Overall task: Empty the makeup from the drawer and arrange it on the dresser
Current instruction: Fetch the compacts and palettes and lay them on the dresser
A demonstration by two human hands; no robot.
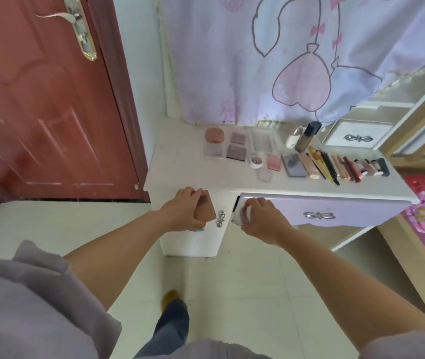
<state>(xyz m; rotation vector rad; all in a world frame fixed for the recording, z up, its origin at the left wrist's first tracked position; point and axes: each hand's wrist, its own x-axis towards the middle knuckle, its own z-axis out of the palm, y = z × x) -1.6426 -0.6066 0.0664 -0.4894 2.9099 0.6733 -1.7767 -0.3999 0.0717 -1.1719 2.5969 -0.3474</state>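
From the head view, we hold a brown compact (205,209) in our left hand (184,211), fingers curled round it, just in front of the worktop (180,167) edge and beside the small bow handle (220,218). Our right hand (256,216) pinches a clear flat item (238,216) at the left end of the lilac drawer (335,211), which looks nearly closed. Rows of makeup (310,161) already lie arranged along the back of the worktop under the curtain (284,60). We judge the emptying almost done: these look like late pieces coming out. Next we should lift both items up and set them in bare space at the left front, in line with the rows.
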